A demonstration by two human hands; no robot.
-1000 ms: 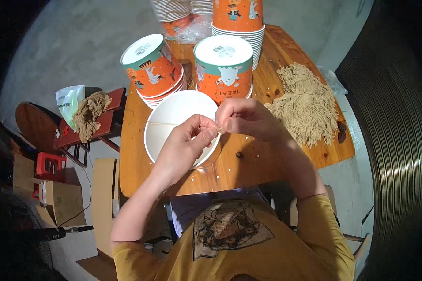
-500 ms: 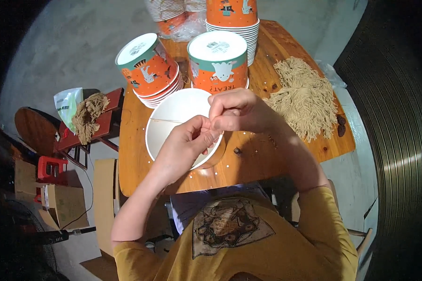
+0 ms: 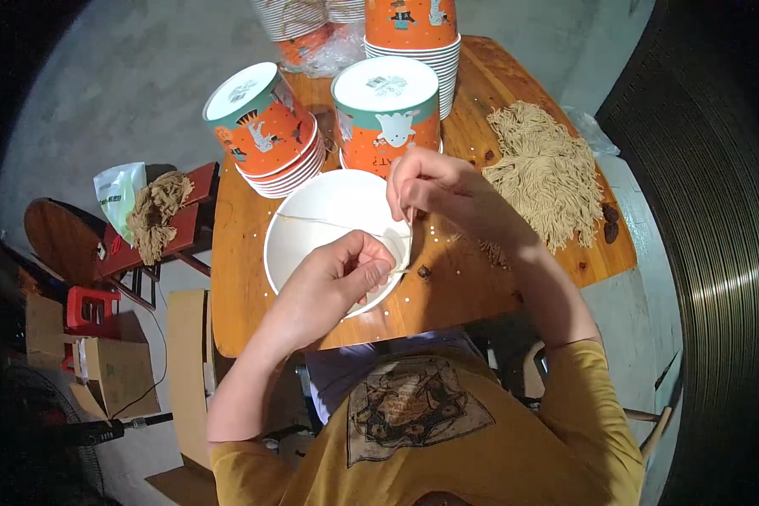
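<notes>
A white paper bowl stands upright on the wooden table in front of me. A thin tan string stretches across the bowl's mouth from its left rim to its right rim. My left hand grips the bowl's near right rim, fingers pinched at the string's end. My right hand is just above it, fingers pinched on the string at the bowl's far right rim. A pile of tan strings lies to the right of my right hand.
Stacks of orange printed paper bowls stand behind the white one: a tilted stack, an upside-down stack and a tall stack. A red stool at the left carries more string and a bag. Cardboard boxes sit on the floor.
My right hand has lifted a little away from my left hand, drawing the string tighter at the bowl's right rim. The bowl stays in place.
</notes>
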